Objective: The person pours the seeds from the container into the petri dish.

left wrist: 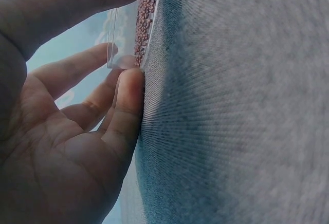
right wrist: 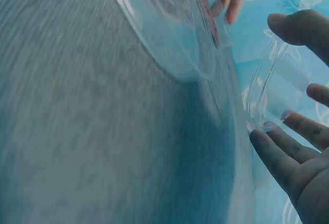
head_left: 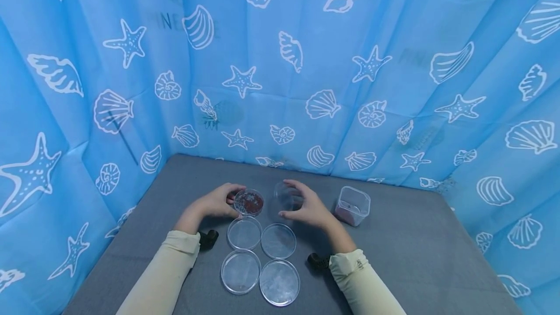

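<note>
A round plastic dish [head_left: 250, 190] of reddish grains [head_left: 252, 204] is pinched by the left hand [head_left: 220, 200]. At its three o'clock, a transparent disc [head_left: 282, 197] is pinched by the right hand [head_left: 308, 208].

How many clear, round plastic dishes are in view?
6: four dishes on the grey cloth, a dish of reddish beads in the left hand, another dish in the right hand; stacked ones may hide.

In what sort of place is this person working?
Probably an improvised tabletop workspace: a grey fabric-covered table, a blue seashell-print curtain hanging behind and beside it, and several clear round dishes set out.
</note>
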Available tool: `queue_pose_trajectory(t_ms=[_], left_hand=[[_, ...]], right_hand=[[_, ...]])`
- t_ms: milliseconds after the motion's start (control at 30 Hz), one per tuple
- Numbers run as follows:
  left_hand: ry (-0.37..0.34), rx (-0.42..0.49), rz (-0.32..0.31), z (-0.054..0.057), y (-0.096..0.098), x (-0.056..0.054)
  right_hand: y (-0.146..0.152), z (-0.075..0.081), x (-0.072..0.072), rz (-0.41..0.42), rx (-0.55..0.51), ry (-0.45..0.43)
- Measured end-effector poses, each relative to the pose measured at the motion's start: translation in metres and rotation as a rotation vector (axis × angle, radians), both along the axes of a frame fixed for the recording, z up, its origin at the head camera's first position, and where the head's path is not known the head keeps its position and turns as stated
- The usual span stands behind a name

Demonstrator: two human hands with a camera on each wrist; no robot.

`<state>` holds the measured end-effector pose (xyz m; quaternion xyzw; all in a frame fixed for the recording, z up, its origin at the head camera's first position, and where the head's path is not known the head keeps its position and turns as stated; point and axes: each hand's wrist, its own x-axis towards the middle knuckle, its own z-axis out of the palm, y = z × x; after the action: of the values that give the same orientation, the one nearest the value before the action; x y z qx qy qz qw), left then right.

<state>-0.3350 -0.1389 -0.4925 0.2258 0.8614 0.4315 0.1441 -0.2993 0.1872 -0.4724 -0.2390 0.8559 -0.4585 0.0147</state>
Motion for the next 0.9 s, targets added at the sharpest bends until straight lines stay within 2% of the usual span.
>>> queue_pose_trajectory(t_ms=[500, 700, 900], left_hand=[[0.010, -0.013, 0.005, -0.002, -0.003, -0.001], [0.009, -0.023, 0.009, 0.000, -0.002, 0.000], [0.017, -0.021, 0.016, 0.001, -0.001, 0.000]], right_hand=[[-0.042, 0.006, -0.017, 0.012, 0.252, 0.038], [-0.051, 0.007, -0.023, 0.052, 0.291, 0.060], [-0.059, 0.007, -0.027, 0.081, 0.301, 0.046]])
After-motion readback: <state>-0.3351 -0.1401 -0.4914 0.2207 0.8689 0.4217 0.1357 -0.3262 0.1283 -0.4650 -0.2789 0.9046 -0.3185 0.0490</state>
